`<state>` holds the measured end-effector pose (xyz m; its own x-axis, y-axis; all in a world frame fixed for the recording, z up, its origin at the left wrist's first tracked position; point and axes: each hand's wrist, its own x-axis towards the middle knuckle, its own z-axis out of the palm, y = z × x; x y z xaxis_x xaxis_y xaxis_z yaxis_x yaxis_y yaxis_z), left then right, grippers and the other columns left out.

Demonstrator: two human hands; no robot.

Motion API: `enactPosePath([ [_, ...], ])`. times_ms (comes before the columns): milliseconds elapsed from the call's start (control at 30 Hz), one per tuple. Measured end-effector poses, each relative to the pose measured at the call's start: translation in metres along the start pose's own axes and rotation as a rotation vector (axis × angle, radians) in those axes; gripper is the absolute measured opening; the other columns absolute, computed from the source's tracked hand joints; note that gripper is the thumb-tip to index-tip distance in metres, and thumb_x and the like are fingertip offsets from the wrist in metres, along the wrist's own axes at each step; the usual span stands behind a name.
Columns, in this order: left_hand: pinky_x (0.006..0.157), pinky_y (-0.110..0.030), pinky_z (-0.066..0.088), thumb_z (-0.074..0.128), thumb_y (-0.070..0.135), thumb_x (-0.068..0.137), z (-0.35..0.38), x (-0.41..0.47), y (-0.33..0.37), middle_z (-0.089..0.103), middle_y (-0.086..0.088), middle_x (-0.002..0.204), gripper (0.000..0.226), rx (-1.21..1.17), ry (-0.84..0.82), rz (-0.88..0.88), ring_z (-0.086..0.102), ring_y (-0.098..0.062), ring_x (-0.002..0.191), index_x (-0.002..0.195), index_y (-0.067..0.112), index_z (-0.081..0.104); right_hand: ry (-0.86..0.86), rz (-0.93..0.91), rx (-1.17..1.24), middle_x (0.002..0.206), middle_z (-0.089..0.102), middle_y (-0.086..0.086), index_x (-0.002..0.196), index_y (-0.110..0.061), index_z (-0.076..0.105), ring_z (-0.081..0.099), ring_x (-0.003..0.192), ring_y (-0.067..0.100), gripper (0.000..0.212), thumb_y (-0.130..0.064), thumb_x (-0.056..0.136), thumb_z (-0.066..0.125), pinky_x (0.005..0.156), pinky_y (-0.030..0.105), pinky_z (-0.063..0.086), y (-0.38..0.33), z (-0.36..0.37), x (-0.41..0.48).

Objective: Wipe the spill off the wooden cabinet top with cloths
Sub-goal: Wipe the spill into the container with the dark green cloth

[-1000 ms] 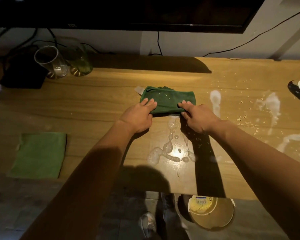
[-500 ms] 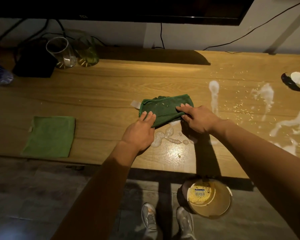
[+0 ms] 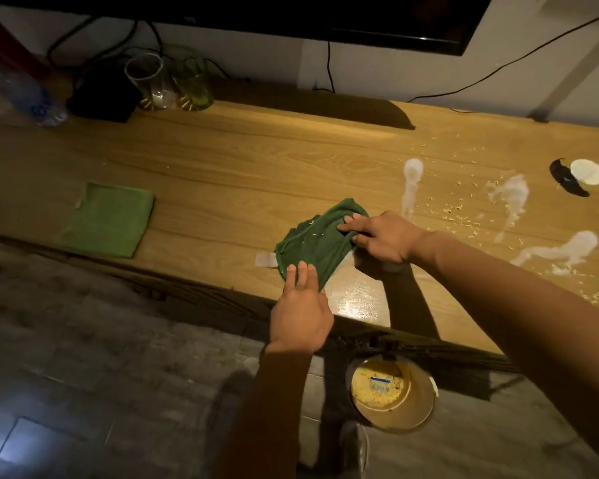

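Note:
A dark green cloth (image 3: 317,242) lies bunched on the wooden cabinet top (image 3: 242,160), close to its front edge. My right hand (image 3: 382,238) grips the cloth's right end. My left hand (image 3: 300,307) rests its fingertips flat on the cloth's near corner, the palm hanging past the edge. White spill streaks (image 3: 514,197) and scattered crumbs (image 3: 459,214) cover the cabinet top to the right. A wet sheen (image 3: 355,299) shows just right of my left hand. A folded light green cloth (image 3: 109,219) lies apart at the left.
Two glasses (image 3: 153,81) and a black box (image 3: 104,95) stand at the back left under a wall-mounted screen (image 3: 325,15). A white lid (image 3: 586,171) lies at far right. A bucket (image 3: 393,392) with yellow waste sits on the floor below the cabinet edge.
The dark green cloth has been dragged toward the front edge over the puddle, which is now gone, leaving a wet sheen. My left hand slid back to the edge.

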<state>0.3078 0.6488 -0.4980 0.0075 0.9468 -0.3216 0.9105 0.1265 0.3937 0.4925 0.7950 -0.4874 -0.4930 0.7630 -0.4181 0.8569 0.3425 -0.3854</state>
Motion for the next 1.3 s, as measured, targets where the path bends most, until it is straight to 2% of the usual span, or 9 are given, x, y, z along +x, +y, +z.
enactPosePath([
  [200, 0.12, -0.037, 0.019, 0.036, 0.024, 0.101, 0.023, -0.033, 0.051, 0.014, -0.011, 0.164, 0.059, -0.048, 0.041, -0.102, 0.005, -0.026, 0.152, 0.155, 0.006, 0.018, -0.053, -0.019, -0.003, 0.156, 0.035, 0.004, 0.144, -0.036, 0.044, 0.031, 0.144, 0.022, 0.042, -0.033, 0.102, 0.042, 0.119, 0.035, 0.022, 0.014, 0.005, -0.027],
  [367, 0.121, -0.036, 0.015, 0.035, 0.024, 0.101, 0.039, -0.046, 0.083, 0.01, -0.01, 0.165, 0.061, -0.084, 0.026, -0.1, 0.0, -0.025, 0.152, 0.156, 0.007, 0.015, -0.043, 0.005, 0.026, 0.157, 0.032, 0.005, 0.143, -0.036, 0.045, 0.029, 0.145, 0.024, 0.041, -0.032, 0.102, 0.042, 0.12, 0.035, 0.019, 0.028, 0.01, -0.058],
  [500, 0.12, -0.036, 0.018, 0.037, 0.023, 0.101, 0.043, -0.044, 0.083, 0.012, -0.006, 0.165, 0.059, -0.076, 0.016, -0.07, 0.001, -0.022, 0.152, 0.156, 0.011, 0.018, -0.047, 0.04, 0.034, 0.16, 0.024, 0.004, 0.146, -0.036, 0.039, 0.031, 0.144, 0.026, 0.044, -0.032, 0.103, 0.039, 0.12, 0.037, 0.018, 0.042, 0.015, -0.09],
  [733, 0.113, -0.038, 0.032, 0.043, 0.021, 0.097, 0.041, -0.042, 0.076, 0.02, 0.002, 0.163, 0.056, -0.034, -0.017, 0.035, 0.011, -0.017, 0.151, 0.152, 0.021, 0.029, 0.041, 0.103, 0.084, 0.159, 0.025, 0.003, 0.152, -0.027, 0.032, 0.023, 0.147, 0.019, 0.048, -0.03, 0.104, 0.038, 0.118, 0.03, 0.012, 0.047, 0.037, -0.148],
  [900, 0.107, -0.038, 0.041, 0.045, 0.014, 0.094, 0.04, -0.044, 0.075, 0.023, 0.004, 0.162, 0.059, 0.02, -0.031, 0.11, 0.019, -0.014, 0.149, 0.15, 0.025, 0.031, 0.111, 0.14, 0.109, 0.159, 0.025, 0.001, 0.153, -0.028, 0.027, 0.022, 0.146, 0.016, 0.05, -0.029, 0.104, 0.037, 0.113, 0.024, 0.009, 0.044, 0.058, -0.179],
  [967, 0.108, -0.036, 0.04, 0.044, 0.014, 0.095, 0.041, -0.044, 0.075, 0.023, 0.006, 0.162, 0.059, 0.032, -0.033, 0.153, 0.018, -0.012, 0.149, 0.15, 0.027, 0.031, 0.134, 0.161, 0.138, 0.159, 0.025, -0.001, 0.153, -0.031, 0.026, 0.023, 0.146, 0.015, 0.05, -0.029, 0.104, 0.038, 0.111, 0.022, 0.01, 0.044, 0.066, -0.19],
  [1100, 0.11, -0.034, 0.037, 0.044, 0.013, 0.096, 0.043, -0.05, 0.077, 0.023, 0.008, 0.162, 0.059, 0.056, -0.06, 0.233, 0.016, -0.01, 0.149, 0.152, 0.027, 0.03, 0.168, 0.204, 0.158, 0.159, 0.025, -0.002, 0.153, -0.032, 0.027, 0.025, 0.145, 0.015, 0.051, -0.027, 0.103, 0.039, 0.115, 0.027, 0.016, 0.041, 0.08, -0.211],
  [1200, 0.112, -0.033, 0.035, 0.043, 0.009, 0.096, 0.043, -0.06, 0.079, 0.022, 0.008, 0.162, 0.061, 0.073, -0.075, 0.287, 0.011, -0.009, 0.15, 0.152, 0.025, 0.029, 0.184, 0.207, 0.173, 0.159, 0.026, -0.001, 0.153, -0.03, 0.028, 0.022, 0.146, 0.014, 0.053, -0.023, 0.102, 0.041, 0.112, 0.023, 0.013, 0.039, 0.089, -0.227],
  [1300, 0.112, -0.031, 0.035, 0.043, 0.006, 0.095, 0.044, -0.071, 0.079, 0.021, 0.006, 0.163, 0.063, 0.106, -0.113, 0.346, 0.01, -0.01, 0.15, 0.153, 0.023, 0.027, 0.206, 0.212, 0.177, 0.159, 0.03, 0.0, 0.152, -0.027, 0.031, 0.023, 0.146, 0.014, 0.055, -0.019, 0.099, 0.044, 0.116, 0.03, 0.023, 0.035, 0.1, -0.243],
])
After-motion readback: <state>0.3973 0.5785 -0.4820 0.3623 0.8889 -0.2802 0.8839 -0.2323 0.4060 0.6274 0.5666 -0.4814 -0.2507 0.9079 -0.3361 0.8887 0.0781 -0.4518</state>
